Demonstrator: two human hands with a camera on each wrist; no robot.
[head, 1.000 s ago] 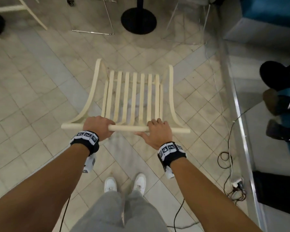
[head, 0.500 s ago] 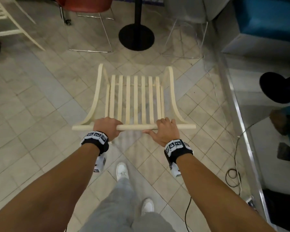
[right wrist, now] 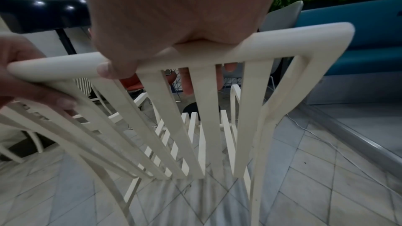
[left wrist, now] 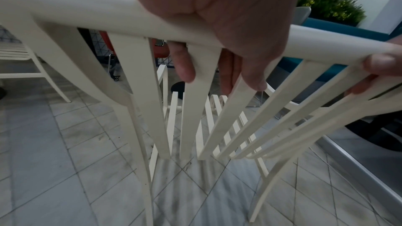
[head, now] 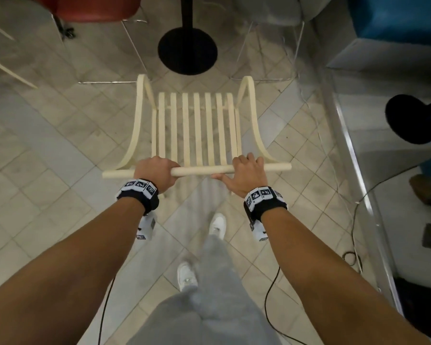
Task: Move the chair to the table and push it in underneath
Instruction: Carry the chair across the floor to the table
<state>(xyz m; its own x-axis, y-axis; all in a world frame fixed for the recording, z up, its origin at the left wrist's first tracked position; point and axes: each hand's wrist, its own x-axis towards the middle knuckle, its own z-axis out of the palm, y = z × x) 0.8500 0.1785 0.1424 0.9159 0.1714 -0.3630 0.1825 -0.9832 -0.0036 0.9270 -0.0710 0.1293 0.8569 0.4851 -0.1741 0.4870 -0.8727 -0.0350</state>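
Note:
A cream slatted chair (head: 197,128) stands in front of me on the tiled floor, its back rail nearest. My left hand (head: 156,171) grips the left part of the top rail (head: 199,169), fingers curled over it. My right hand (head: 244,171) grips the same rail further right, thumb underneath. In the left wrist view the left hand (left wrist: 217,28) wraps the rail (left wrist: 87,15) with fingertips behind the slats. In the right wrist view the right hand (right wrist: 174,23) closes over the rail (right wrist: 282,44). A table's black round base (head: 187,51) and pole lie just beyond the chair.
A red chair (head: 85,8) with chrome legs stands far left, a grey chair (head: 269,11) far right of the pole. A metal floor strip (head: 353,170) and blue sofa (head: 396,18) lie right, with another black base (head: 411,122). Cables (head: 351,257) trail on the floor.
I have stepped forward with the chair in both hands; the black table base and the red chair are nearer and larger. My right foot has come forward.

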